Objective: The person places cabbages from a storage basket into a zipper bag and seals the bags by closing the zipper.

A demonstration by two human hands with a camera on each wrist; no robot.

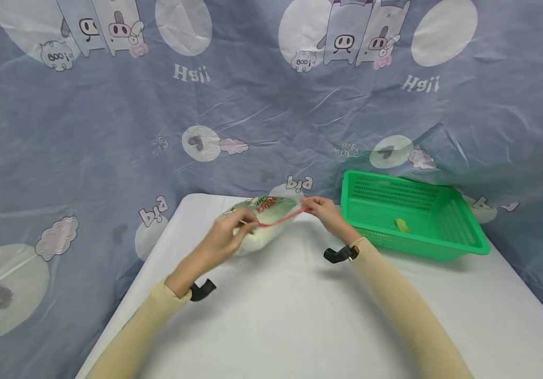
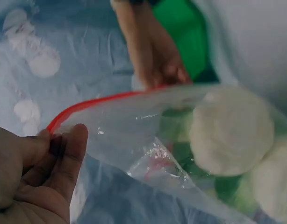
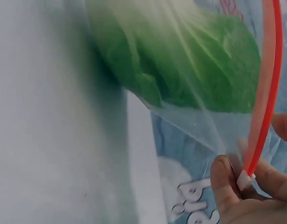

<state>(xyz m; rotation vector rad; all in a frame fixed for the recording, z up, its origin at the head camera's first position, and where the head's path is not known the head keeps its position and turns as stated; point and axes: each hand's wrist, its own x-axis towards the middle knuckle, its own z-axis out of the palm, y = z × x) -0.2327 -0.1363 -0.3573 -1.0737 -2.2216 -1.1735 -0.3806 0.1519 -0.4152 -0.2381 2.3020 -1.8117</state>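
A clear zip bag (image 1: pixel 263 238) with a red zip strip (image 2: pixel 108 98) stretches between the two hands over the table's far part. My left hand (image 1: pixel 221 239) pinches one end of the strip between thumb and fingers. At the other end, my right hand (image 1: pixel 329 216) grips the strip's corner, right at a small white slider (image 3: pixel 245 180). Through the plastic show green leaves (image 3: pixel 199 70) and pale rounded pieces (image 2: pixel 232 130). Red print marks the bag's side. In the left wrist view, the right hand (image 2: pixel 155 56) appears behind the strip.
To the right stands a green plastic basket (image 1: pixel 404 245) with a small yellow-green piece (image 1: pixel 401 225) inside. The white table (image 1: pixel 276 316) ends at a blue-grey patterned cloth (image 1: pixel 262 95) behind it. Each wrist wears a dark band.
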